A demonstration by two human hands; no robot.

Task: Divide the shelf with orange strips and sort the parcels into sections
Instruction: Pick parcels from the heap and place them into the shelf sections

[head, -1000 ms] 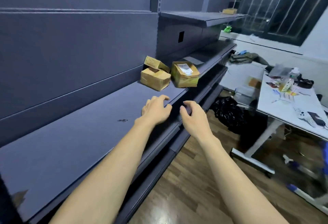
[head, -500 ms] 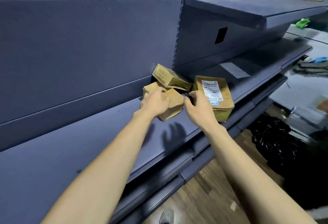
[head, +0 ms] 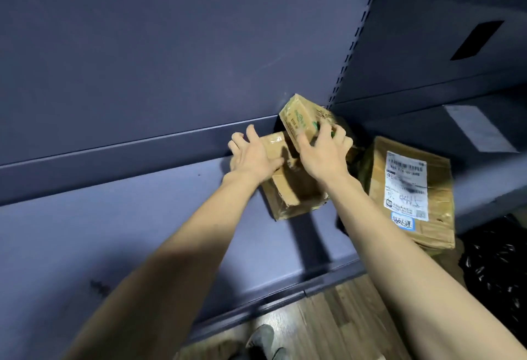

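Note:
Three cardboard parcels sit near the back of the dark grey shelf (head: 128,234). My left hand (head: 253,157) lies flat on the left top of the lower brown parcel (head: 293,191), fingers spread. My right hand (head: 325,154) grips the small tilted parcel (head: 298,117) that rests on top of it, against the back panel. A bigger parcel with a white shipping label (head: 410,188) lies to the right, near the shelf's front edge. No orange strips are in view.
A slotted upright (head: 353,43) divides the back panel. A pale sticker (head: 479,128) marks the shelf bay at right. Below are wooden floor (head: 336,319), a black bag (head: 496,268) at the right and my shoe (head: 262,339).
I have stepped closer and both hands have reached forward from the shelf's front edge onto the parcels. The right hand has closed around the small top parcel.

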